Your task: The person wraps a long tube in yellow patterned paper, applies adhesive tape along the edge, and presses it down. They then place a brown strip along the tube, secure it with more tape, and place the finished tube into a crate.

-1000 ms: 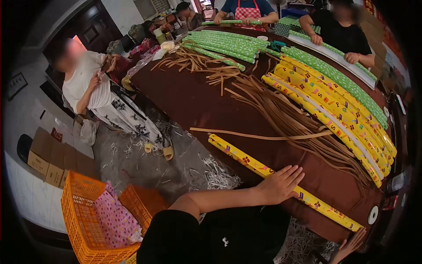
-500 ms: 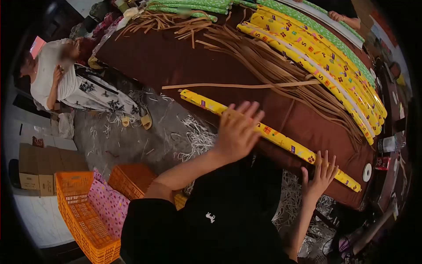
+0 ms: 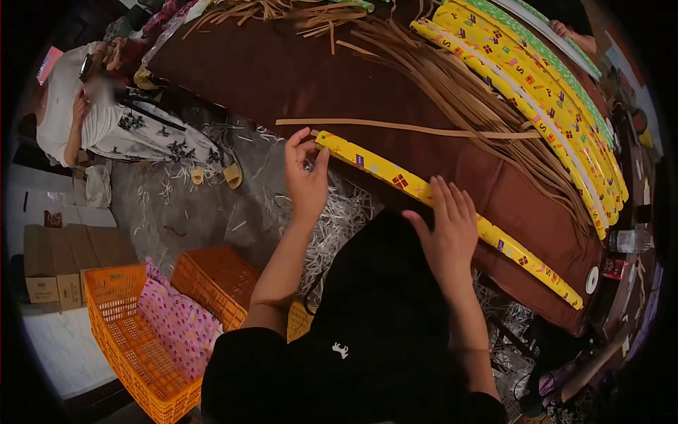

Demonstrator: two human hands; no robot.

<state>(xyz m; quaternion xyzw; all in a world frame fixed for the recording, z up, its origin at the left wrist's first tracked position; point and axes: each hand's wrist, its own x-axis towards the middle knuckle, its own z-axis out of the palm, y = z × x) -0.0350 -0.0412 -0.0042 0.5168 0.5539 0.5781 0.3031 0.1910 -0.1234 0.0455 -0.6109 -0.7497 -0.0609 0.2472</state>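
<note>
A slim roll of yellow printed wrapping paper [image 3: 395, 178] lies aslant along the near edge of the brown-covered table [image 3: 247, 74]. At its far left end, my left hand [image 3: 308, 180] curls its fingers and thumb around the tip, where a bit of brown strip seems to stick out. My right hand [image 3: 450, 230] rests flat across the middle of the roll, fingers stretched and thumb apart. Just beyond the roll, a single long brown strip [image 3: 395, 127] stretches over the cloth toward a bundle of similar strips [image 3: 452, 92].
More yellow rolls [image 3: 522, 92] and green ones are piled at the back right, near another person's hand [image 3: 561, 30]. A white tape roll [image 3: 592, 280] sits at the right corner. Orange crates [image 3: 141, 339] and shredded paper [image 3: 339, 219] are on the floor. At left a person [image 3: 78, 113] sits.
My left hand has moved from the roll's middle to its left end and curled there. My right hand has slid left along the roll to its middle. The view has shifted slightly.
</note>
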